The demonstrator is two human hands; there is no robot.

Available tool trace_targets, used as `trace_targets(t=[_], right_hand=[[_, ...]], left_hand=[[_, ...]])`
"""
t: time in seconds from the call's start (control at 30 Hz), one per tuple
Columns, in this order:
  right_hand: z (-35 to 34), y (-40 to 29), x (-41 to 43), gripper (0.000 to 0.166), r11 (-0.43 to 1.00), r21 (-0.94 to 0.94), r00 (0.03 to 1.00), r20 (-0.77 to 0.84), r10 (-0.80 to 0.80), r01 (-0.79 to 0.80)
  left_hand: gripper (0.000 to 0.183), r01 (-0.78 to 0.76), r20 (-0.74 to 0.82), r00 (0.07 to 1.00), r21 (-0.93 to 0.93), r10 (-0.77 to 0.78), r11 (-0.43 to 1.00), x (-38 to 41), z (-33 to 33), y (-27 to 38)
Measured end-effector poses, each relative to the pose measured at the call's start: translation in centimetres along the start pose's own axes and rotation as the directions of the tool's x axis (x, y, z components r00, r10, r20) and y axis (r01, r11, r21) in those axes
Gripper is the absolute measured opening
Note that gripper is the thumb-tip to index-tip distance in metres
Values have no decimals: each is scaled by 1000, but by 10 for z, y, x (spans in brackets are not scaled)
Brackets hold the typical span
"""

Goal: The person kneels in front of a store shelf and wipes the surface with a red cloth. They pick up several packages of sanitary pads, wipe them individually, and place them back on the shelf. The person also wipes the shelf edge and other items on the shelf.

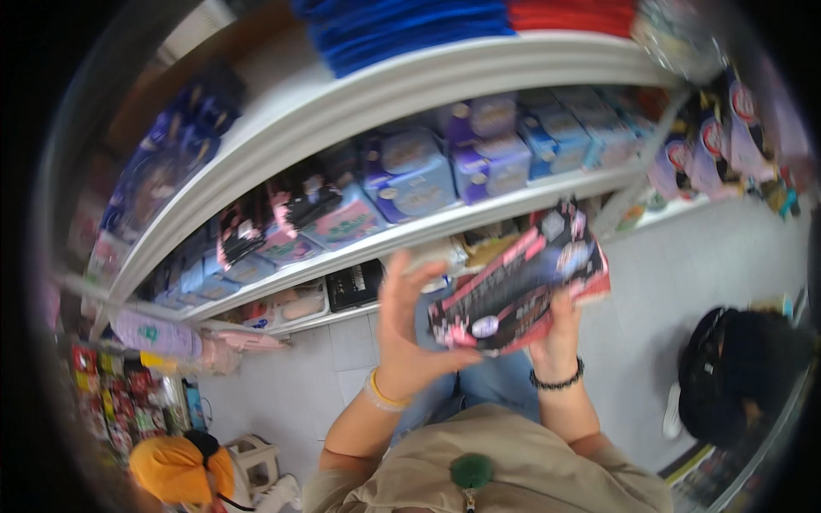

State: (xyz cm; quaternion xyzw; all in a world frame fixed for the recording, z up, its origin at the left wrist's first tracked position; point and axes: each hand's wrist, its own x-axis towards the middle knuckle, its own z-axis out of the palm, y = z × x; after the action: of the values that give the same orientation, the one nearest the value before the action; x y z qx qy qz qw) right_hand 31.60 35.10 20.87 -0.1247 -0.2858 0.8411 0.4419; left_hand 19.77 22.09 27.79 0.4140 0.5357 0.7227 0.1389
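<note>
Tilted in front of my body is a black-and-pink packet [513,288], blurred by motion. My right hand [557,336] grips it at its near right side, with the thumb over the printed face. A red-pink layer shows along its lower edge; I cannot tell whether this is a second packet. At the packet's left end, my left hand [404,340] has its thumb and fingers spread apart. The left thumb lies close to the packet's lower corner, and whether it touches is unclear. Similar black-and-pink packets [311,202] lie on the shelf ahead.
A white shelf unit [494,215] curves across the front, holding purple-and-blue packs [410,173]. Blue folded cloth [410,29] sits on top. At lower left are a person in an orange garment [176,471] and a plastic stool [256,458]. Another person in dark clothes [737,378] is at right.
</note>
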Motion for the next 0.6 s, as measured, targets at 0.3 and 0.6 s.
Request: trace_targets(t=[0.3,0.6], right_hand=[[-6,-1,15,42,947,-188,914,-268,-305,261],[5,-23,24,46,67,-685,652,653,-385,725]], left_hand=[[64,104,-87,993,243,-85,964,-19,3,-26],[44,-387,390,905,591,169,708,-3,-3,-6]])
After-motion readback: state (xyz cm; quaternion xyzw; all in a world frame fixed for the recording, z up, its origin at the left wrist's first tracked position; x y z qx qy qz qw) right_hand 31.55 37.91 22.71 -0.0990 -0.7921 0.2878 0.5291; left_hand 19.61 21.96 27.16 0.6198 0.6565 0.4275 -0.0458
